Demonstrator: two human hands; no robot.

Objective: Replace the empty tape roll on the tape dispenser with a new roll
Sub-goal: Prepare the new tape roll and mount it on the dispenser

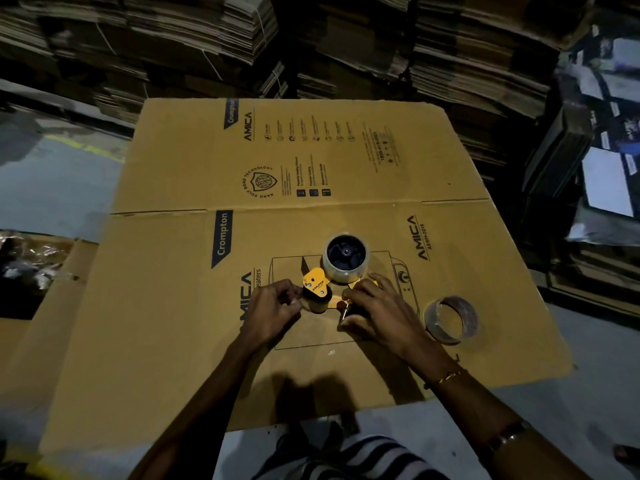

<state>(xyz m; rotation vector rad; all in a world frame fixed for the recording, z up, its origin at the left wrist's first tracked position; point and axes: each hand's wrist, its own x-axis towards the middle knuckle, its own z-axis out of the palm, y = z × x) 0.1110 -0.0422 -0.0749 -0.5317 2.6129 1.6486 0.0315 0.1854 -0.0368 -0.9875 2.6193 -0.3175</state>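
A yellow tape dispenser [317,284] lies on its side on a flattened cardboard box [194,306]. A roll of clear tape [346,261] sits on its black hub. My left hand [273,310] pinches at the dispenser's roller end, fingers closed against it. My right hand [374,310] presses over the handle side and hides the handle. To the right, an empty brown cardboard tape core [452,320] lies apart from both hands.
The cardboard sheet rests on a grey floor [52,188]. Tall stacks of flattened cartons [207,46] stand behind and at the right. Crumpled plastic [31,261] lies at the left edge. My striped clothing [346,459] shows at the bottom.
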